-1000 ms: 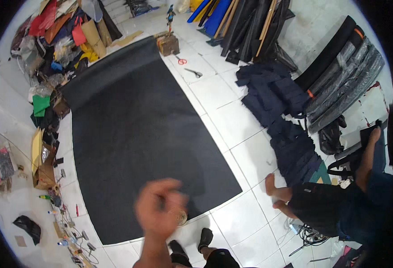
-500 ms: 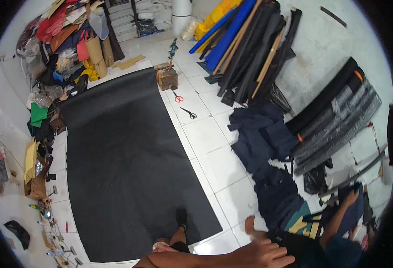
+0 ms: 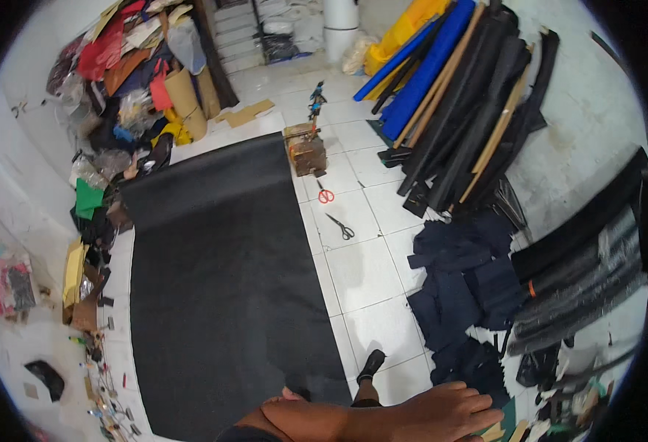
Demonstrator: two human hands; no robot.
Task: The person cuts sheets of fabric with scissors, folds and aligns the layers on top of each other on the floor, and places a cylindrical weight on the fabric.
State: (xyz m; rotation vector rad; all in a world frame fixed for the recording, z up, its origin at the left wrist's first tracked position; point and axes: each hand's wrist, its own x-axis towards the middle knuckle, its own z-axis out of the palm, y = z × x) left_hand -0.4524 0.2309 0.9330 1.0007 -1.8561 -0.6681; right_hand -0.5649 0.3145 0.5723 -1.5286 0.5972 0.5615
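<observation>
Sheeting point(image 3: 221, 295), black and broad, lies spread over the white tiled floor point(image 3: 368, 272) in my head view, reaching from just beyond my arms to its far end, where its right corner comes up to a squat brown block point(image 3: 308, 156). My left forearm point(image 3: 353, 423) crosses in front of its near right part, and my left hand point(image 3: 449, 409) points to the right, back upward, fingers loosely spread with nothing seen in them. It shows against the near end of a heap of dark navy cloth pieces point(image 3: 442, 287); I can't tell whether it touches them. Of my right hand point(image 3: 291, 395), only a fingertip or so peeks out behind the left forearm, over the black material; I can't tell whether it grips anything. My foot in a black shoe point(image 3: 372, 364) stands on the tiles just right of the sheeting.

Along that same side, near the block, lie red-handled scissors point(image 3: 326, 196), and closer to me black scissors point(image 3: 345, 232). Black and blue rolls point(image 3: 471, 96) lean at the far right, with plastic-wrapped rolls point(image 3: 586, 291) nearer. To the left, mixed scraps point(image 3: 117, 66) are heaped against the wall, a green piece point(image 3: 88, 199) among the nearer bits.
</observation>
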